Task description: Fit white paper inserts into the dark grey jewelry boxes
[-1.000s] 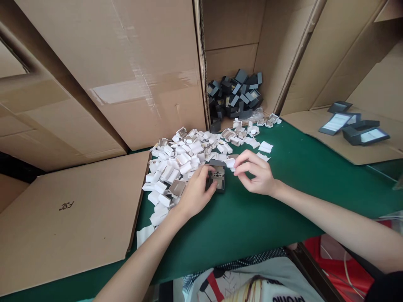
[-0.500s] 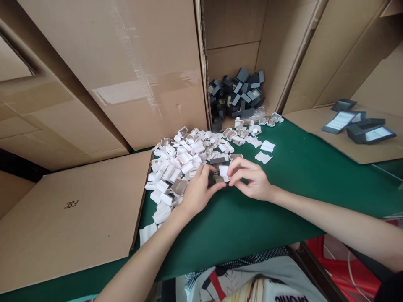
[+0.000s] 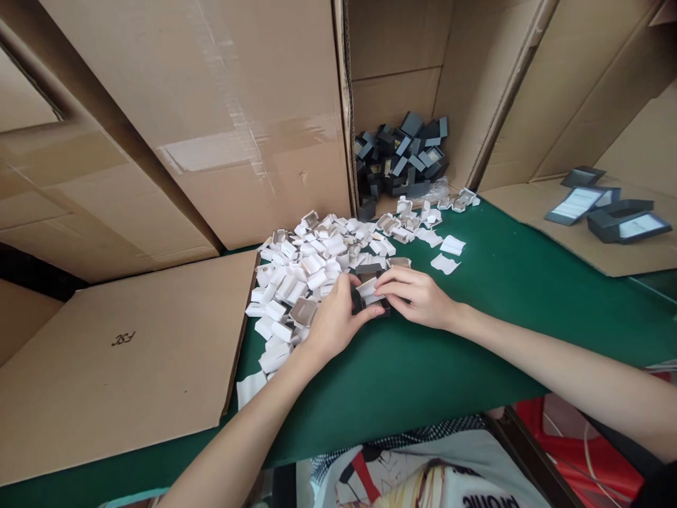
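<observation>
My left hand (image 3: 337,314) is closed around a small dark box (image 3: 369,269) whose lid stands open, holding it just above the green table. Between the fingers of my right hand (image 3: 415,296) is a small folded white paper insert (image 3: 367,288), tilted over the inside of the box. The fingers partly hide both the box and the lower edge of the insert. Directly behind and to the left of my hands spreads a heap of folded white paper inserts (image 3: 317,261). Two flatter white pieces (image 3: 445,264) lie apart on the right.
Dark boxes (image 3: 402,159) are piled inside an open carton (image 3: 402,42) at the back. Several more dark boxes (image 3: 627,220) sit on a cardboard flap (image 3: 529,212) at the right. A large cardboard flap (image 3: 132,374) covers the left of the green table (image 3: 476,367).
My right hand has moved slightly left and down, closer to the box. The white insert, upright before, is now tilted into the box opening. My left hand keeps its hold.
</observation>
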`<state>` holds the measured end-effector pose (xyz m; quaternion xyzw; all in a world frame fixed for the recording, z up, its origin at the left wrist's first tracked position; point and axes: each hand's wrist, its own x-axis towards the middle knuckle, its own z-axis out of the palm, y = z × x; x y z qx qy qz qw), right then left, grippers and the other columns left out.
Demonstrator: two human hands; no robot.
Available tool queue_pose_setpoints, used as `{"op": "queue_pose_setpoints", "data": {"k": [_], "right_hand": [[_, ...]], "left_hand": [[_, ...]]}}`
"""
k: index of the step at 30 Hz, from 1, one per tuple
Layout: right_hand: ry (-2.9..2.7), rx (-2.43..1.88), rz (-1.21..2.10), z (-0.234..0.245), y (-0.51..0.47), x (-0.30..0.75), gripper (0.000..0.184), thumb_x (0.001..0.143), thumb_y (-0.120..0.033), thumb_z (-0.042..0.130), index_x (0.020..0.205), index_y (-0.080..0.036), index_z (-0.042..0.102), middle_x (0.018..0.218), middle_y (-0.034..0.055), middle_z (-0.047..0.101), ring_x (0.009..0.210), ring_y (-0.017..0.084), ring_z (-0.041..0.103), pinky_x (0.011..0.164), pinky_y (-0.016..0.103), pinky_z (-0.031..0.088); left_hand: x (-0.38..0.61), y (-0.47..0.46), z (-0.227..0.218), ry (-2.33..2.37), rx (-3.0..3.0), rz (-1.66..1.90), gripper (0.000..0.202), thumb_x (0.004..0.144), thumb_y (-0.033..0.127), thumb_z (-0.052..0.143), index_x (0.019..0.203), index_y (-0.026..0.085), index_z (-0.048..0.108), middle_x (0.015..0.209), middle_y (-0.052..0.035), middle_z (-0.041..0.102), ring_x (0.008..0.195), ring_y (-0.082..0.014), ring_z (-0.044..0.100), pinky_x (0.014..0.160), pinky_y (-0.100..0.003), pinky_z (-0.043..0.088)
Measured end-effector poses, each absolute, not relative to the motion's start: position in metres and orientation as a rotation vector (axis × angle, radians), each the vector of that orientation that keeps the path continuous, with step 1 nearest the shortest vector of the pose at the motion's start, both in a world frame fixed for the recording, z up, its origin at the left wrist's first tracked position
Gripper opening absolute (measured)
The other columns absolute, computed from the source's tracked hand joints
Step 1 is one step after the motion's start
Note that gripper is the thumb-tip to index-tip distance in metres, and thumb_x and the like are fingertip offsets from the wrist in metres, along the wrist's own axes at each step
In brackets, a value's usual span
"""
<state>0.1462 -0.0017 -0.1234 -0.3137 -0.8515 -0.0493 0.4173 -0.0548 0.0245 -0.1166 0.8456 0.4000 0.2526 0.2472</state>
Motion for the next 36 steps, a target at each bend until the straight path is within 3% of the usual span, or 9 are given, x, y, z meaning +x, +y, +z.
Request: {"op": "queue_pose_setpoints", "data": {"k": [9,18,25,31,36], "right_hand": [[-2.307,-0.851,-0.524,-0.1221,-0.0037,0.1459,0.022,0.089,-0.01,0.045,0.09,-0.011,0.067,0.09,0.0113,0.067,0.083,0.021,0.056,0.07,0.036,0.051],[-2.409,-1.01,-0.452,-0.1206,-0.0079,0.146,0.028,0.092,-0.013,0.041,0.087,-0.013,0.068,0.095,0.0116,0.06,0.084,0.02,0.05,0.064,0.032,0.043],[-2.43,-1.055,-0.426,-0.1211,-0.0113,0.1421,0.024,0.093,-0.015,0.043,0.098,-0.015,0.066,0.099,0.0105,0.056,0.087,0.019,0.049,0.062,0.029,0.038],[-2.329,-1.017,-0.52,-0.1159,-0.0114,0.1436,0.025,0.091,-0.01,0.041,0.081,-0.013,0.064,0.09,0.0101,0.056,0.08,0.017,0.047,0.063,0.03,0.039],[-2.36,-1.038,-0.578,-0.1186,-0.0111,0.143,0.026,0.091,-0.011,0.041,0.082,-0.013,0.065,0.089,0.0095,0.053,0.08,0.018,0.045,0.061,0.029,0.036]], "left_hand": [[-0.055,0.026,-0.1198,1.1,2.339,0.662,0.053,0.078,0.063,0.056,0.106,0.021,0.037,0.092,-0.0015,0.055,0.074,-0.016,0.053,0.065,-0.03,0.041],[-0.055,0.0245,-0.118,1.047,2.466,0.647,0.041,0.083,0.058,0.053,0.096,0.021,0.045,0.103,-0.0031,0.051,0.078,-0.0155,0.054,0.068,-0.03,0.045],[-0.0558,0.0238,-0.1191,1.009,2.506,0.635,0.04,0.085,0.055,0.05,0.111,0.024,0.05,0.116,-0.005,0.048,0.089,-0.0178,0.058,0.075,-0.033,0.05],[-0.0552,0.0236,-0.1178,1.018,2.492,0.623,0.043,0.085,0.055,0.051,0.115,0.024,0.05,0.122,-0.0055,0.047,0.092,-0.0188,0.059,0.078,-0.035,0.051],[-0.055,0.0232,-0.1177,1.021,2.491,0.62,0.043,0.085,0.054,0.052,0.116,0.024,0.051,0.122,-0.0058,0.047,0.09,-0.0184,0.059,0.077,-0.035,0.052]]}}
